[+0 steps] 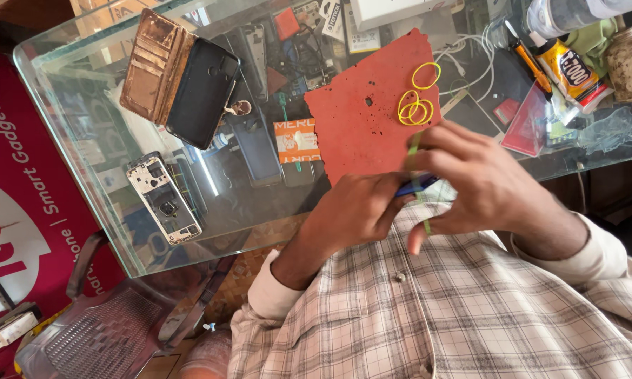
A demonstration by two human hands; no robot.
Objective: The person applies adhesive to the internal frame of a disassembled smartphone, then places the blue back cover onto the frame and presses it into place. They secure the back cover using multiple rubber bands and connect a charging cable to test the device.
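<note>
Two hands meet just off the near edge of the glass table [84, 175], close against the person's checked shirt [456, 309]. Between them sits a small blue object [415, 184] — most of it hidden, so its kind cannot be told. Its visible long axis runs from hand to hand. The left hand [361, 210] is closed around one end, fingers curled and wrist bent inward. The right hand [484, 184] lies over the other end, half closed, fingertips pinching a yellow-green rubber band [415, 151] that stretches across the object, while the little finger points down at the shirt. Both hands are equally near the object, touching it. Just beyond the right fingertips a red mat [358, 133] carries several loose yellow rubber bands [415, 109]; further past the left hand lie a bare phone frame [165, 198] and a dark phone [202, 91] against a brown wallet case [151, 63].
</note>
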